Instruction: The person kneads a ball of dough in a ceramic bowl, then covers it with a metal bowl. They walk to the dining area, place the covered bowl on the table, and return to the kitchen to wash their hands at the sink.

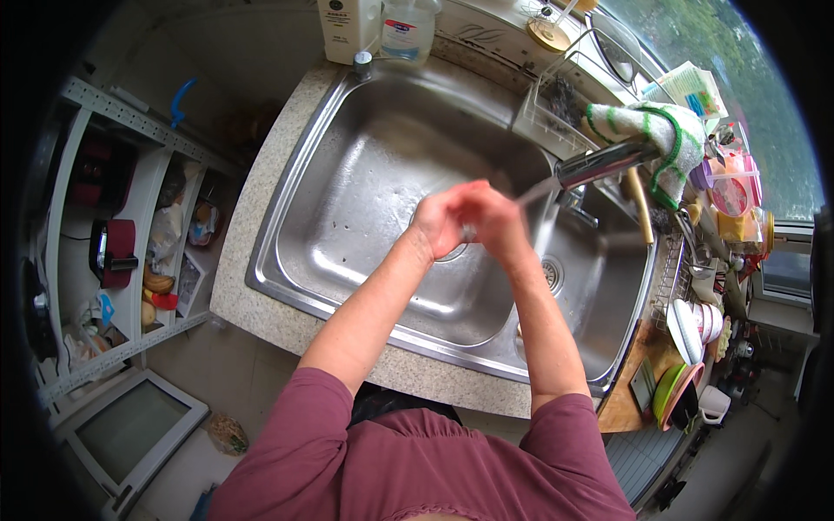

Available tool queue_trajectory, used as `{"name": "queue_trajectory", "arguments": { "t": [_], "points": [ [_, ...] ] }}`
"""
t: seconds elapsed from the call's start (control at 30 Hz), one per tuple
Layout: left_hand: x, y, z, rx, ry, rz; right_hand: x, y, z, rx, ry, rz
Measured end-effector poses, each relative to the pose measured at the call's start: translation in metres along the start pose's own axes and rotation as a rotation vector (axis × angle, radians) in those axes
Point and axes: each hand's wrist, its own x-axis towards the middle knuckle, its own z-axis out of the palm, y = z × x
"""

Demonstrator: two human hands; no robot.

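My left hand (441,218) and my right hand (496,221) are pressed together above the large basin of a stainless steel sink (365,215). A stream of water (538,189) runs from the chrome faucet (603,163) onto my right hand. Both hands look wet and the fingers are blurred, overlapping one another. No object shows between them, though the palms are hidden. Over the faucet's base lies a white and green towel (674,140). The smaller basin (603,273), with its strainer drain (551,273), sits to the right of my right forearm.
A white bottle (350,29) and a clear pump bottle (407,32) stand behind the sink. Right of it are a wire dish rack (671,280), several bowls (707,322), plates (674,394) and a wooden board (619,407). A wooden handle (640,205) crosses the small basin. Shelving (146,247) stands left.
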Motion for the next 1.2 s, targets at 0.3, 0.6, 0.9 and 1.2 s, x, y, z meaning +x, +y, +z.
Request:
{"name": "queue_trajectory", "arguments": {
  "t": [0.3, 0.6, 0.9, 1.2],
  "points": [
    [-0.007, 0.001, 0.012, 0.137, 0.194, -0.048, -0.007, -0.003, -0.008, -0.273, -0.147, -0.056],
    [-0.008, -0.008, 0.001, -0.264, -0.138, -0.012, -0.008, -0.001, -0.008, -0.005, -0.028, 0.059],
    [-0.008, -0.009, 0.007, -0.421, -0.262, 0.002, -0.007, -0.012, 0.002, 0.077, 0.109, -0.002],
    [-0.010, -0.005, 0.012, -0.395, -0.256, -0.002, 0.004, -0.003, 0.004, -0.239, 0.086, -0.206]
  ]
}}
